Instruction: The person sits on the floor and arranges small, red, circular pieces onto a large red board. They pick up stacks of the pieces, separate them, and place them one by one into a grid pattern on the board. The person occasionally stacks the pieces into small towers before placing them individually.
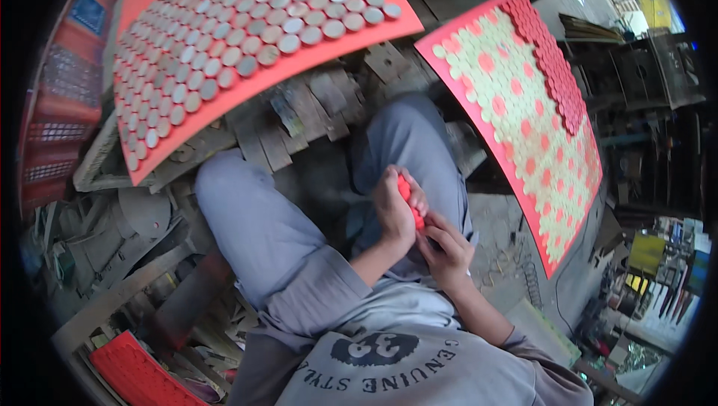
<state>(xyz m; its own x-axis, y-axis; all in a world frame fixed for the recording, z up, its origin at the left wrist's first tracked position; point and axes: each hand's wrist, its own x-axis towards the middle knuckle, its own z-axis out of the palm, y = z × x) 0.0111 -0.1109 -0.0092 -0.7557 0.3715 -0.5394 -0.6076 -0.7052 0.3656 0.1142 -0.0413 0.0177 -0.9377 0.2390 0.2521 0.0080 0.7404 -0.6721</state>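
Small bright red round-edged pieces (405, 187) sit in my left hand (394, 215), its fingers wrapped round them above my lap. They look like a short row or stack of discs; the fingers hide most of them. My right hand (449, 251) meets their lower end, thumb and fingertips pinched there. Ahead on the left lies a red board (262, 80) covered with rows of grey and brownish discs (333, 29). To the right, another red board (502, 148) carries pale yellow-green discs (516, 110), with red ones among them and a thick red band of discs (550, 69) along its far side.
A worn wooden bench with blocks (299, 114) stands under the left board. An orange-red plastic crate (63, 99) is at far left. Another red sheet (142, 372) lies lower left by wooden slats. Tools and clutter (669, 286) fill the right side; a coiled cord (529, 275) lies on the floor.
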